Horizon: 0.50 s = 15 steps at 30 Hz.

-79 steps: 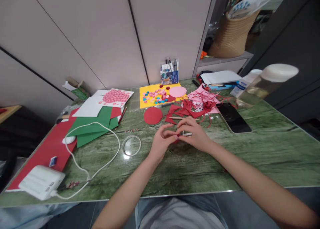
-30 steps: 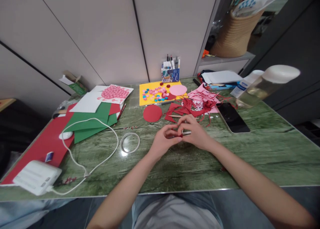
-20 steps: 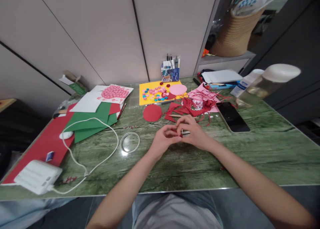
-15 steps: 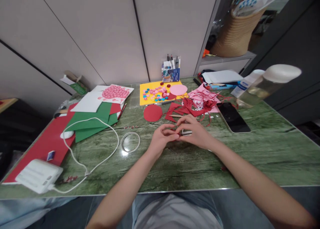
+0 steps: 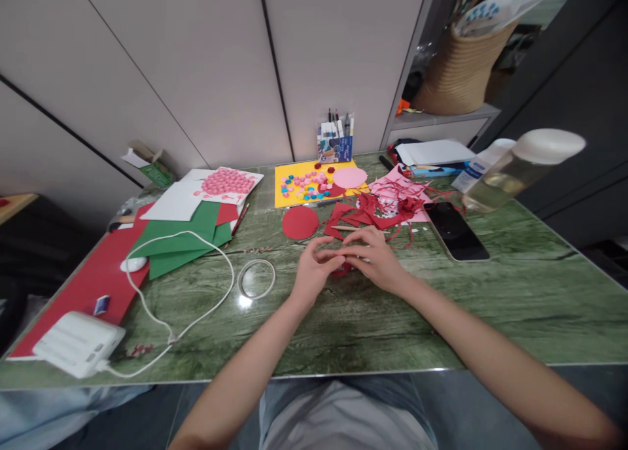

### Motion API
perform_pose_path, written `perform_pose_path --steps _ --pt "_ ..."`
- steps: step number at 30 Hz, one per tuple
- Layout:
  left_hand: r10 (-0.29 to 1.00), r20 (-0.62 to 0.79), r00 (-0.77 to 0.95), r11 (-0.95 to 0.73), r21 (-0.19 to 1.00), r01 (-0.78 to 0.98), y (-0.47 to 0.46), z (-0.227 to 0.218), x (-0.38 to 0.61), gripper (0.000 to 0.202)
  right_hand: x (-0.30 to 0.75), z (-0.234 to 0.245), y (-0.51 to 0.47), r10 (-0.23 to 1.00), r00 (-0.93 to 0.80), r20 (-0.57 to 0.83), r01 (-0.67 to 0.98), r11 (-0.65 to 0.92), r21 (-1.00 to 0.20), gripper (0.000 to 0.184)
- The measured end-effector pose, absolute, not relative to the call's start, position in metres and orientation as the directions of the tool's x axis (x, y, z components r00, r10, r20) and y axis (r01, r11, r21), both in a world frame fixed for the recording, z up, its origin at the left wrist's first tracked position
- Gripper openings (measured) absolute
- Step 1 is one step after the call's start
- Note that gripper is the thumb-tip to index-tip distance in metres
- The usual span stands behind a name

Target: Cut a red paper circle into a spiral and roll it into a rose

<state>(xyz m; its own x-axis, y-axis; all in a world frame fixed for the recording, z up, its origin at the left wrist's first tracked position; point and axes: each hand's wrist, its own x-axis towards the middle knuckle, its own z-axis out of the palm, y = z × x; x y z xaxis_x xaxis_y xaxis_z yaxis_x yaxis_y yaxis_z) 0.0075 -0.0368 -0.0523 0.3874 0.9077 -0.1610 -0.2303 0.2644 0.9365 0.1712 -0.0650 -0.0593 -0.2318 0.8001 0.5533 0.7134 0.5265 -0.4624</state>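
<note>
My left hand [image 5: 311,273] and my right hand [image 5: 373,260] meet fingertip to fingertip over the green table [image 5: 343,319]. Both pinch a small red paper piece [image 5: 341,269] between them, its lower edge showing under the fingers. Just behind the hands lie a red paper circle [image 5: 299,222] and a heap of red paper scraps [image 5: 377,211]. A thin wooden stick [image 5: 346,228] lies among the scraps.
A yellow sheet [image 5: 304,185] with small coloured rolls and a pink circle [image 5: 349,176] lies at the back. Green and red sheets [image 5: 181,241], a clear ring [image 5: 256,278], a white power bank [image 5: 78,342] with cable sit left. A phone [image 5: 454,231] and bottle [image 5: 515,169] stand right.
Both hands stay together at the same spot, fingers shifting around the red piece. The small white object seen by the right fingers is now hidden. The camera drifted slightly.
</note>
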Motion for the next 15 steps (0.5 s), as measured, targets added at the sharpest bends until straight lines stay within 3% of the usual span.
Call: perform_pose_path --steps 15 --pt "0.908 -0.143 0.395 0.259 0.931 -0.258 -0.0387 -0.0608 0.0119 0.046 0.1714 -0.0646 -0.0625 0.810 -0.122 0.574 0.743 0.458 -0.488 0.008"
